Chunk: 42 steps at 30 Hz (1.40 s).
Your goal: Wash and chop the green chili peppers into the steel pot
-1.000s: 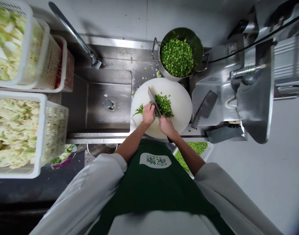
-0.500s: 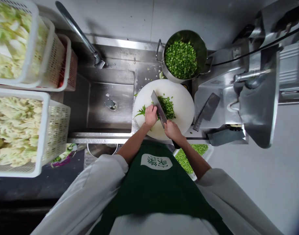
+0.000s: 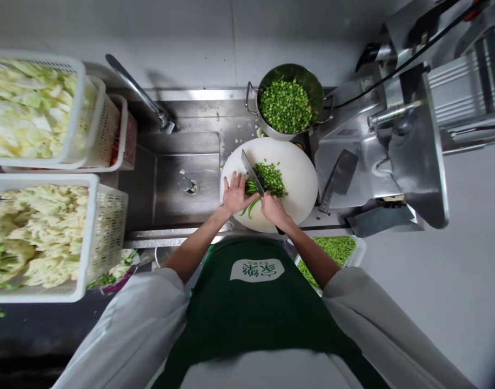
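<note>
On a round white cutting board [image 3: 298,194], my right hand [image 3: 275,209] grips the handle of a knife [image 3: 252,172] whose blade slants up to the left. My left hand [image 3: 235,195] lies spread, fingers apart, at the left end of a bunch of long green peppers [image 3: 251,188]. Its thumb reaches toward the knife handle. Chopped green pieces [image 3: 273,179] lie heaped to the right of the blade. A single curved green pepper [image 3: 251,206] rests just below the bunch.
Behind the board stands a metal pot [image 3: 290,135] of chopped green pieces. A steel sink [image 3: 186,210] with a faucet [image 3: 140,89] lies left, beside white baskets [image 3: 94,227] of cauliflower and cabbage. At right are a cleaver [image 3: 345,173] and a basin [image 3: 420,156]. Below the counter sits a tray [image 3: 359,251] of chopped greens.
My left hand has gone from curled beside the blade to spread out farther left. The green peppers' ends now sit against its fingers. The whole view has shifted somewhat.
</note>
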{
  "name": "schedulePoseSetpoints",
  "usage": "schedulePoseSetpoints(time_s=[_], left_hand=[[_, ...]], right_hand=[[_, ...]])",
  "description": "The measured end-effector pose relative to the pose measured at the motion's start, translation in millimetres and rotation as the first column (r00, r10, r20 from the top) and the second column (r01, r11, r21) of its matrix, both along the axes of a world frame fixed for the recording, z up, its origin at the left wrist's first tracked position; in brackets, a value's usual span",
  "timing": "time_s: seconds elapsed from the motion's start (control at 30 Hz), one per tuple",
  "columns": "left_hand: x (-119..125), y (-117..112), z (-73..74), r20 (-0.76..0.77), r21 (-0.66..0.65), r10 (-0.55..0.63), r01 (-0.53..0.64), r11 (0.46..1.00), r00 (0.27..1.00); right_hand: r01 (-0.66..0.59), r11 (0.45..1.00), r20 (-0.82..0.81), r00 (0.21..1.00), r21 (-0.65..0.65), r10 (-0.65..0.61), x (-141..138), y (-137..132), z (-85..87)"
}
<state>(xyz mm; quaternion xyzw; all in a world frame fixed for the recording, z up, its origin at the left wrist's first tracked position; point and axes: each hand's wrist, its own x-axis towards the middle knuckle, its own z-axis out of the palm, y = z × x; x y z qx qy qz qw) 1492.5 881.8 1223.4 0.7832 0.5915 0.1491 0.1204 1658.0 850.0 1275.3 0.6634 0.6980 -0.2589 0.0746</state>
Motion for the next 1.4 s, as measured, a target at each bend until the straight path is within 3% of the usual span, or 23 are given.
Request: schedulePoseSetpoints(time_s=[0.13, 0.33, 0.5, 0.77, 1.17, 1.4], left_hand=[[0.8, -15.2, -9.4, -0.181, -0.065, -0.090, 0.080, 0.995, 0.979], [21.2, -22.5, -12.8, -0.258, -0.085, -0.007, -0.015, 0.996, 0.966], [22.6, -26.2, -14.2, -0.166, -0.036, 0.045, -0.052, 0.998, 0.985], [33.6, -12.6, -42.4, 0.157, 0.044, 0.250, -0.260, 0.965, 0.955], [28.2, -9.3, -51.4, 0.265, 0.133, 0.165, -0.205, 0.970, 0.950], [28.5, -9.9, -51.7, 0.222, 0.096, 0.168, -0.193, 0.976, 0.960]], right_hand=[[0.001, 1.000, -0.014, 1.000, 0.007, -0.001, 7.3, 0.0, 2.1], [-0.014, 1.000, -0.016, 1.000, -0.013, 0.014, 26.0, -16.2, 5.8], [-0.033, 0.999, -0.001, 0.999, -0.010, 0.033, 19.1, -25.3, 1.8], [-0.018, 1.000, 0.019, 1.000, 0.013, 0.018, 14.3, -26.2, -0.4], [-0.040, 0.999, 0.105, 0.994, -0.022, 0.042, 18.6, -27.9, 6.1], [-0.011, 1.000, 0.129, 0.992, 0.004, 0.010, 23.4, -35.8, 32.0]])
